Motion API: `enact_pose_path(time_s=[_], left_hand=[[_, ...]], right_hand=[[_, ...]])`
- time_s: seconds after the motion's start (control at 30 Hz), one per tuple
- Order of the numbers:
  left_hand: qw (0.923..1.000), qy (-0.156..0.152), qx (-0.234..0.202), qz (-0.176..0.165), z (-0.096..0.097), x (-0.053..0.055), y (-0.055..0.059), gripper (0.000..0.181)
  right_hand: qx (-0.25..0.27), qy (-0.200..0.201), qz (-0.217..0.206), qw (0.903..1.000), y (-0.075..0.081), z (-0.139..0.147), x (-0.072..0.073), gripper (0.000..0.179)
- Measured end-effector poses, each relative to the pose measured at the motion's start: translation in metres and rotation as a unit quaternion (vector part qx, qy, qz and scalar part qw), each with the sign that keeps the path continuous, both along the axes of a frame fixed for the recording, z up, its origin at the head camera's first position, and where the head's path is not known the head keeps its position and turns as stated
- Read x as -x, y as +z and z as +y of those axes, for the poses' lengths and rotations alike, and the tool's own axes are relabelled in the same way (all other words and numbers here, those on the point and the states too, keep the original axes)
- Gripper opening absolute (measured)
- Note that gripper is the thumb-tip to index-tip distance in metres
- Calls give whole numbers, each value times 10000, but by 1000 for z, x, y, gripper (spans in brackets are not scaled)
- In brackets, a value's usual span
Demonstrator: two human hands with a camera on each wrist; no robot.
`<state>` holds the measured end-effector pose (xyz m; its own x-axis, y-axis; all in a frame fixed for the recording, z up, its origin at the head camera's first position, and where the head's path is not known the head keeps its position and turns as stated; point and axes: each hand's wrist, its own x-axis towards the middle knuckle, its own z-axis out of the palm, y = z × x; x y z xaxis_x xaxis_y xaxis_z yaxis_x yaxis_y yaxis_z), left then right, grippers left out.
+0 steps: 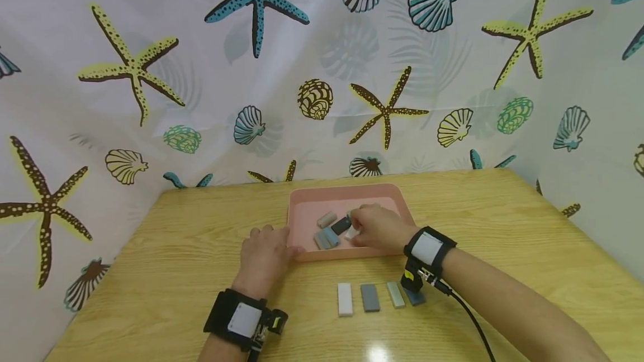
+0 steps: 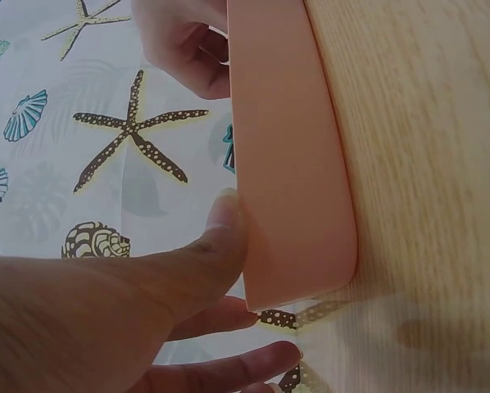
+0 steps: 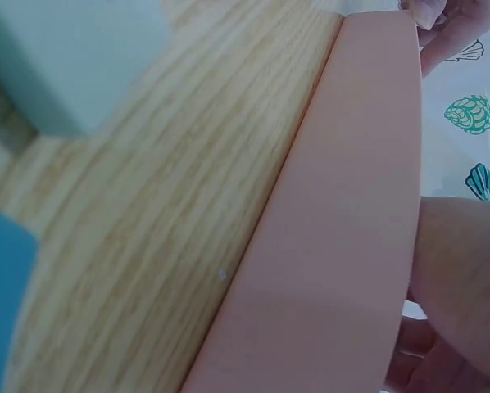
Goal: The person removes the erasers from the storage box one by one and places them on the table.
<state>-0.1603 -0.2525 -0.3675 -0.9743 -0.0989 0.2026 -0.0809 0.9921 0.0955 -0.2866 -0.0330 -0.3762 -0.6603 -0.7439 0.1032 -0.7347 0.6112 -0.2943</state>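
A shallow pink tray (image 1: 347, 191) lies on the wooden table with several small rectangular blocks inside. My left hand (image 1: 265, 253) is at its front left corner. There the thumb touches the rim and the fingers lie fairly straight along the outside, as the left wrist view shows. My right hand (image 1: 379, 227) reaches over the front wall into the tray. Its bent fingers and thumb pinch a white block (image 1: 351, 233), partly hidden by the hand. Beside it lie a black block (image 1: 341, 225), a blue block (image 1: 331, 236), a grey-green block (image 1: 322, 240) and a beige block (image 1: 327, 219).
In front of the tray, a row on the table (image 1: 201, 228) holds a white block (image 1: 344, 299), a grey block (image 1: 370, 298), a pale green block (image 1: 396, 295) and a dark blue block (image 1: 415, 297). Behind hangs a seashell-print cloth (image 1: 282, 82). A black cable (image 1: 473, 317) runs from the right wrist.
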Motion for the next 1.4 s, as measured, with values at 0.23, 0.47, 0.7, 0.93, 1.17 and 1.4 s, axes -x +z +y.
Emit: enact_pose_path(time_s=[0.23, 0.47, 0.7, 0.93, 1.17, 1.4], left_hand=[[10000, -8, -55, 32, 1, 0, 0, 43], [9999, -23, -96, 29, 0, 0, 1, 42], [9998, 5, -173, -47, 0, 1, 2, 43], [9994, 66, -250, -224, 1, 2, 3, 44], [9990, 106, -349, -273, 1, 2, 4, 43], [9992, 63, -270, -292, 1, 3, 3, 43]], right_hand=[[174, 3, -104, 9998, -1, 7, 2, 21], [326, 88, 27, 9994, 4, 18, -1, 22], [425, 396, 415, 9974, 12, 31, -7, 19], [564, 558, 425, 9959, 23, 47, -20, 21], [653, 731, 674, 9929, 25, 66, -34, 23], [790, 1056, 859, 9875, 22, 85, -46, 23]])
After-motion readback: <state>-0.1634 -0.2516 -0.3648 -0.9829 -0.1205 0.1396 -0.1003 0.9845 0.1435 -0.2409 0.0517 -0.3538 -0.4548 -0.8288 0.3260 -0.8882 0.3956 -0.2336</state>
